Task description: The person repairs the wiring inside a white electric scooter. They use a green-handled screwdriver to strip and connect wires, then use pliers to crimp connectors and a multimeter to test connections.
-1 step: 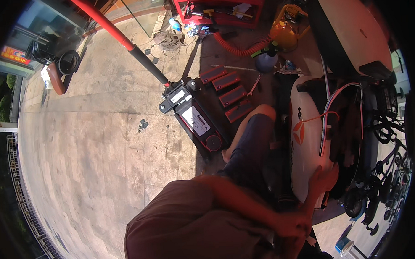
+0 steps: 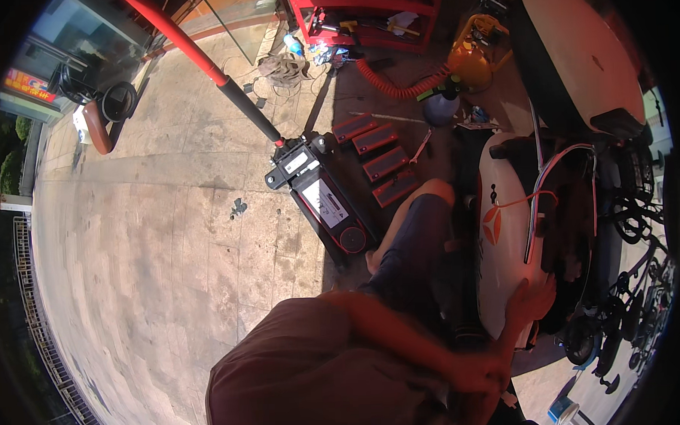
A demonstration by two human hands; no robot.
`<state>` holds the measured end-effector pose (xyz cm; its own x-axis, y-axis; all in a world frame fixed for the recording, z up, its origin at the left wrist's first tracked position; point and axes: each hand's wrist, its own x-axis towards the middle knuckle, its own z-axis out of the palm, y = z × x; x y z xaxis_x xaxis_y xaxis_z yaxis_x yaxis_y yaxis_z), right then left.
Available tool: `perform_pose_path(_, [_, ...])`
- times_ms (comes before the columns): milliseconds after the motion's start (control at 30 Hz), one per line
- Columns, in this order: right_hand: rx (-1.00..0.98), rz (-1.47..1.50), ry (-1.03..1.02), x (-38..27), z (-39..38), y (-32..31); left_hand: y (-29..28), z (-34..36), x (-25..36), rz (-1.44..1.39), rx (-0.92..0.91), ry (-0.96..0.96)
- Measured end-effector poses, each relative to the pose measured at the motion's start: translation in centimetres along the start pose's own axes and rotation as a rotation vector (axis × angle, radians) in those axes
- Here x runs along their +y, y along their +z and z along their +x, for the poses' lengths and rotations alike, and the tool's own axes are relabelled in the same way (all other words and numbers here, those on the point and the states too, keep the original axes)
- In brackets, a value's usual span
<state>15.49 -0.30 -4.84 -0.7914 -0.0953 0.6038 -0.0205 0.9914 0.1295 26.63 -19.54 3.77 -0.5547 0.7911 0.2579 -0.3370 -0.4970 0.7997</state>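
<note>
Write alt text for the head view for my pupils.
A bare right hand is at a curved white panel, the bare left hand near the right forearm; further left is a black floor jack with a red handle.

The paved floor (image 2: 146, 242) bears a jack (image 2: 326, 200) and 4 red blocks (image 2: 385, 164).

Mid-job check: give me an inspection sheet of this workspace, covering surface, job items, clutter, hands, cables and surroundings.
Surface: pale tiled floor, dark-stained in spots, sunlit left, shaded right.
Job items: glossy white curved vehicle shell with an orange emblem.
Clutter: four red-and-black rectangular blocks; black-and-red floor jack with a long handle; crumpled grey-brown cloth.
Hands: right hand open at the shell's near end; left hand at the right forearm, fingers unclear.
Cables: red coiled hose on the floor; thin orange cable across the shell.
Surroundings: red metal tool cart ahead.
</note>
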Motion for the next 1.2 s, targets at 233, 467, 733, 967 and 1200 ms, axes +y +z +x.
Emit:
perform_pose_path(233, [-0.091, -0.046, 0.132, -1.0, 0.2, 0.7, -1.3, 1.7, -0.2, -0.066, 0.042, 0.000])
perform_pose_path(467, [-0.200, -0.162, 0.268, -2.0, 0.5, 0.2, -2.6, 4.0, -3.8, -0.140, 0.002, -0.081])
perform_pose_path(733, [0.050, 0.054, 0.182, -2.2, 2.3, -1.9, -4.6, 5.7, -3.7, -0.127, 0.126, -0.187])
perform_pose_path(967, [0.008, 0.291, 0.267, -3.1, 3.1, -3.4, -9.7, 10.7, -0.1, -0.126, 0.196, -0.190])
perform_pose_path(1200, [-0.092, 0.384, 0.278, -6.4, 11.7, -3.8, -14.7, 10.9, 7.9, -0.199, 0.384, -0.215])
